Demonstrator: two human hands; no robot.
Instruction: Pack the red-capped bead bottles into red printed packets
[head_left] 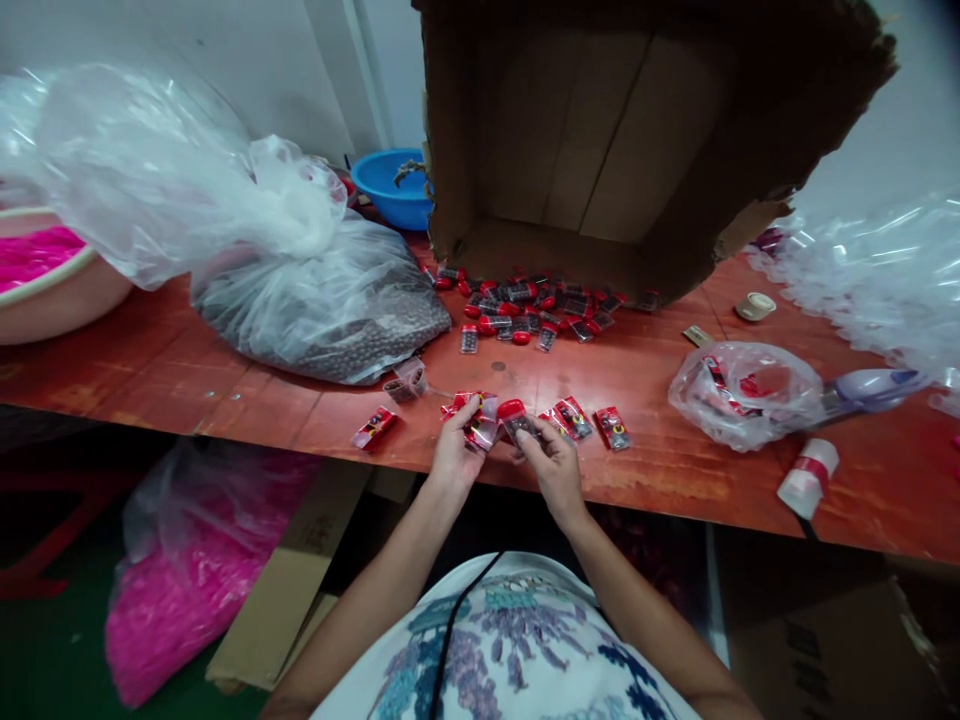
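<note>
At the front edge of the red wooden table, my left hand pinches a small clear packet with a red label. My right hand is closed round a little clear vial with a red cap, held just beside the packet. Three more red-labelled packets lie flat near the hands, one to the left and two to the right. A heap of red-capped vials lies farther back, spilling from a tipped cardboard box.
A clear plastic bag of dark beads sits left of the heap, with a blue bowl behind it. A small bag of packets, a tape roll and a tape ring lie right. Pink-filled bags and cardboard sit under the table.
</note>
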